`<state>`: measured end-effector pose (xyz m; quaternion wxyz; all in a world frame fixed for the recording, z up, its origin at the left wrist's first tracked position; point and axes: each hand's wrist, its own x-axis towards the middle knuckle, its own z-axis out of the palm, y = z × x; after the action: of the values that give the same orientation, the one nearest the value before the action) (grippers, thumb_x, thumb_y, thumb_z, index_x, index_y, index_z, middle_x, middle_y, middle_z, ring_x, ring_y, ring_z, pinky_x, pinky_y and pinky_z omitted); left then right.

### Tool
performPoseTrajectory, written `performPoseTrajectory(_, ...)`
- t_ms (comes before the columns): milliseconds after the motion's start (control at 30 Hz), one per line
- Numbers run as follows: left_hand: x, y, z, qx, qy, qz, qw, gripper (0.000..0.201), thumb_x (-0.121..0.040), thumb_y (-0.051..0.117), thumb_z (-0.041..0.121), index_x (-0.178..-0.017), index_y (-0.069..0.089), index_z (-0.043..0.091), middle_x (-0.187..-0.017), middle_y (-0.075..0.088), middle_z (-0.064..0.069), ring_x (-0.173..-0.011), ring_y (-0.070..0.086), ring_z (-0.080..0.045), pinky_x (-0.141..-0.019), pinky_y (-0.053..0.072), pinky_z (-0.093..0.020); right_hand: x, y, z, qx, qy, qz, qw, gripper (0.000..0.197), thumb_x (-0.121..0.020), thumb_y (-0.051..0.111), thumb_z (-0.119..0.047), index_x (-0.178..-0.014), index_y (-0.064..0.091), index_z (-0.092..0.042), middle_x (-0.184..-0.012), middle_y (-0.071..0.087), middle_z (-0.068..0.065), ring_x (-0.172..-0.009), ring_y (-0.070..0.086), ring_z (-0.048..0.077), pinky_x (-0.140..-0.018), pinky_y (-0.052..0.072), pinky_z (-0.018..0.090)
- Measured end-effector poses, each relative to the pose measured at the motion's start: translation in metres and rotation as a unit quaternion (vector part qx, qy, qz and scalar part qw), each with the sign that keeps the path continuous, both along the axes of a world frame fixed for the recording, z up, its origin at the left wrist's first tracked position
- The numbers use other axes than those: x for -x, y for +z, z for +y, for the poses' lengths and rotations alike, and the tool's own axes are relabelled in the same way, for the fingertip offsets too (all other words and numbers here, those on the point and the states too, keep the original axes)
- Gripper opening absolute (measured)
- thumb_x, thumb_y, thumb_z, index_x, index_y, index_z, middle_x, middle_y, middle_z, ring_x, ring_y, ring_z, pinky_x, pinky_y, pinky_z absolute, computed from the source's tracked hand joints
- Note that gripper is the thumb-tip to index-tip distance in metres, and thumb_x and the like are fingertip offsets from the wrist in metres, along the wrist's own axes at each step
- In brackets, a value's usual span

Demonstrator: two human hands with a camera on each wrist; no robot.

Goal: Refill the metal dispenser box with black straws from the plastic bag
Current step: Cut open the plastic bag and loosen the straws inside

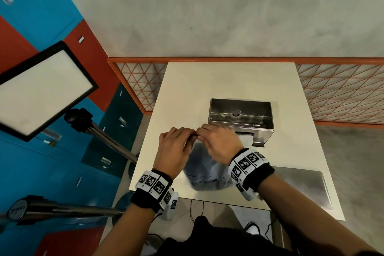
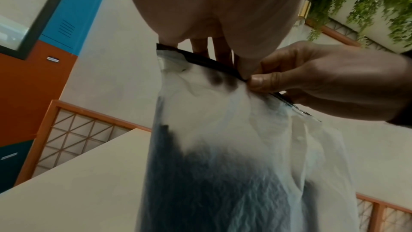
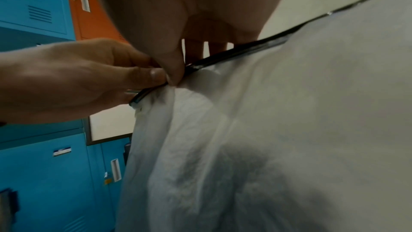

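A frosted plastic bag (image 1: 204, 169) with a dark mass of black straws (image 2: 211, 191) inside stands upright on the white table (image 1: 228, 81) in front of me. Its top edge carries a black zip strip (image 2: 200, 57). My left hand (image 1: 176, 147) and right hand (image 1: 218, 141) meet at that strip, each pinching it between thumb and fingers. The right wrist view shows the same strip (image 3: 245, 50) and both thumbs pressed together on it. Behind the hands the metal dispenser box (image 1: 241, 118) sits with its top uncovered and its inside looks bare.
A flat metal lid or tray (image 1: 305, 185) lies at the table's near right. An orange mesh railing (image 1: 336, 91) runs behind the table. At the left stand a light panel (image 1: 41, 89) on a tripod and blue and orange lockers (image 1: 31, 162).
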<state>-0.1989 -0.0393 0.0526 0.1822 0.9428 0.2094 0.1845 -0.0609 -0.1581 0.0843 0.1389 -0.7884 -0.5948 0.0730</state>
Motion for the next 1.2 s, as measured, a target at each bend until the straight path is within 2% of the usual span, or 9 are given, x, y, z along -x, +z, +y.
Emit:
performPoseTrajectory(67,0.002,0.001,-0.001,-0.001,-0.004,0.006,1.000,0.015,-0.101,0.046,0.032,-0.106,0.060,0.029,-0.098,0.066,0.014,-0.087,0.056,-0.013,-0.077,0.040,-0.039,0.001,-0.001,-0.001,-0.002,0.009,-0.004,1.000,0.018,-0.102,0.039,-0.031,-0.106,0.055,-0.022,-0.093,0.057,-0.006,-0.087,0.058,0.019,-0.067,0.049,0.036)
performPoseTrajectory(200,0.007,0.002,-0.001,-0.021,0.006,0.023,1.000,0.009,-0.100,0.052,0.029,-0.105,0.060,0.030,-0.098,0.064,0.015,-0.088,0.055,-0.011,-0.080,0.038,-0.037,-0.002,-0.004,-0.003,-0.008,0.020,-0.022,1.000,0.018,-0.101,0.039,-0.031,-0.100,0.054,-0.021,-0.091,0.056,-0.007,-0.085,0.057,0.019,-0.059,0.039,0.031)
performPoseTrajectory(300,0.012,0.000,0.004,-0.026,0.013,0.018,0.999,0.009,-0.100,0.052,0.029,-0.103,0.061,0.030,-0.097,0.065,0.015,-0.087,0.057,-0.011,-0.080,0.039,-0.036,-0.004,-0.005,-0.008,-0.004,0.015,-0.013,1.000,0.016,-0.101,0.039,-0.030,-0.096,0.051,-0.021,-0.091,0.055,-0.007,-0.084,0.057,0.021,-0.061,0.048,0.035)
performPoseTrajectory(400,0.018,-0.003,0.011,-0.010,0.009,-0.001,1.000,0.006,-0.099,0.057,0.023,-0.103,0.062,0.026,-0.096,0.064,0.012,-0.085,0.058,-0.014,-0.077,0.047,-0.039,-0.007,-0.007,-0.014,-0.008,0.007,-0.010,1.000,0.015,-0.101,0.040,-0.030,-0.097,0.052,-0.022,-0.093,0.056,-0.007,-0.085,0.058,0.021,-0.063,0.052,0.038)
performPoseTrajectory(533,0.026,-0.003,0.019,0.030,0.014,-0.031,0.999,0.005,-0.098,0.062,0.015,-0.101,0.064,0.018,-0.096,0.063,0.007,-0.080,0.058,-0.013,-0.070,0.053,-0.035,-0.012,-0.011,-0.020,-0.009,-0.001,0.002,1.000,0.016,-0.101,0.039,-0.030,-0.099,0.053,-0.023,-0.096,0.058,-0.007,-0.085,0.060,0.021,-0.064,0.053,0.039)
performPoseTrajectory(800,0.029,0.000,0.024,0.073,0.026,-0.058,0.995,0.007,-0.096,0.064,0.009,-0.100,0.067,0.014,-0.096,0.065,0.006,-0.076,0.061,-0.011,-0.073,0.058,-0.030,-0.015,-0.009,-0.019,-0.011,-0.002,-0.005,1.000,0.019,-0.102,0.035,-0.034,-0.100,0.052,-0.025,-0.098,0.058,-0.007,-0.082,0.061,0.023,-0.064,0.054,0.040)
performPoseTrajectory(1033,0.029,0.008,0.024,0.090,0.022,-0.090,0.992,0.008,-0.096,0.064,0.005,-0.102,0.067,0.010,-0.099,0.064,0.003,-0.081,0.065,-0.013,-0.075,0.059,-0.027,-0.019,-0.002,-0.024,-0.061,-0.003,-0.015,0.998,0.013,-0.101,0.042,-0.032,-0.095,0.050,-0.024,-0.092,0.057,-0.007,-0.078,0.059,0.022,-0.057,0.052,0.039)
performPoseTrajectory(1200,0.026,0.004,0.021,0.092,0.014,-0.083,0.992,0.011,-0.097,0.062,0.005,-0.105,0.066,0.010,-0.102,0.064,0.004,-0.082,0.063,-0.012,-0.075,0.059,-0.032,-0.019,-0.003,-0.023,-0.037,-0.022,-0.020,0.999,0.016,-0.100,0.041,-0.033,-0.099,0.054,-0.023,-0.097,0.058,-0.006,-0.081,0.061,0.024,-0.058,0.050,0.038)
